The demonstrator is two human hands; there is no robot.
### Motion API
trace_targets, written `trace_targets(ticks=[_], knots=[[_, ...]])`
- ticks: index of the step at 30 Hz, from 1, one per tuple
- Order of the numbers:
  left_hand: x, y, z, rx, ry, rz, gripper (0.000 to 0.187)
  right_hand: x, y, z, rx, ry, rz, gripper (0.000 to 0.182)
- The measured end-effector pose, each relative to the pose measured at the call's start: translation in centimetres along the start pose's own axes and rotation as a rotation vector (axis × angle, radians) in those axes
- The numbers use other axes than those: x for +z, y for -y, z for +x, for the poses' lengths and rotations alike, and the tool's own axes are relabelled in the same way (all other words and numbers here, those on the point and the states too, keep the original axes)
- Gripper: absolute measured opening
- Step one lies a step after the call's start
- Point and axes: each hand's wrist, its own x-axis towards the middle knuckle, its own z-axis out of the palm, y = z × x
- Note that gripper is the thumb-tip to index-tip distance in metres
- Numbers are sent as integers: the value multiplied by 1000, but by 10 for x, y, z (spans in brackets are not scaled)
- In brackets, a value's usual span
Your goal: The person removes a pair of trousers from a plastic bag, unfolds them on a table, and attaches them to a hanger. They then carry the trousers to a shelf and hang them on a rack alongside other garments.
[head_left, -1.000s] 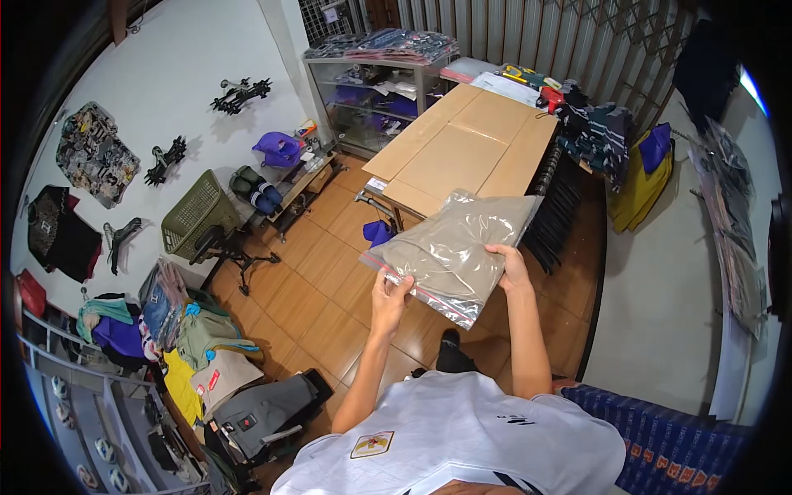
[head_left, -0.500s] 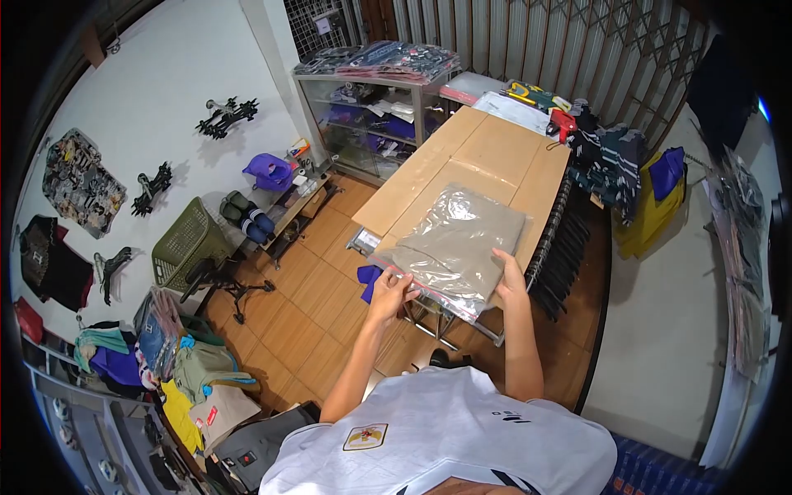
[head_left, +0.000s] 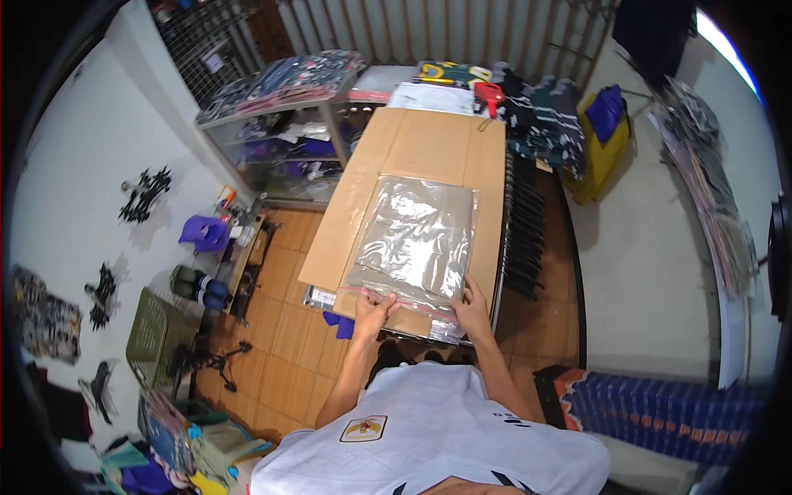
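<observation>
A clear plastic bag point(head_left: 417, 235) with a folded beige garment inside lies flat on a cardboard sheet point(head_left: 450, 144) that covers the table. Red-pink strips run along the bag's near edge, where its mouth is. My left hand point(head_left: 375, 313) grips the near left part of that edge, thumb on top and fingers closed. At the near right corner, my right hand point(head_left: 472, 309) is closed on the bag's edge in the same way. The plastic shines, and the garment's exact kind cannot be made out through it.
A red hand-held tool point(head_left: 490, 97) and white paper point(head_left: 433, 97) lie at the table's far end. Dark patterned clothes point(head_left: 544, 124) are piled beside them. Left stands a glass cabinet point(head_left: 280, 153) topped with bagged garments. Black hangers point(head_left: 521, 235) hang along the table's right side.
The bag has turned straighter to the table's edges and now lies flatter. My right hand has come down from the bag's right side to its near corner. The camera view has swung right.
</observation>
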Motion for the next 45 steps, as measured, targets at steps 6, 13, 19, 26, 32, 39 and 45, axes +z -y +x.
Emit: trace_targets(ticks=[6,13,19,26,32,39,45], knots=[[-33,-19,55,-72,154,200,35,27,-6,42,-97,-137,107,68],[-61,-63,99,-86,536,584,29,67,-17,76,-128,-482,100,58],[-52,-68,74,79,687,669,21,104,-21,21,-40,-578,363,31],[-1,-67,73,544,876,883,19,116,-29,7,-31,-682,407,24],[26,-41,88,898,859,906,22,118,-23,17,-22,-720,305,16],[32,-11,107,666,860,770,16,123,-31,20,-136,-781,168,13],[28,-14,105,686,829,678,18,124,-35,25,-167,-795,37,11]])
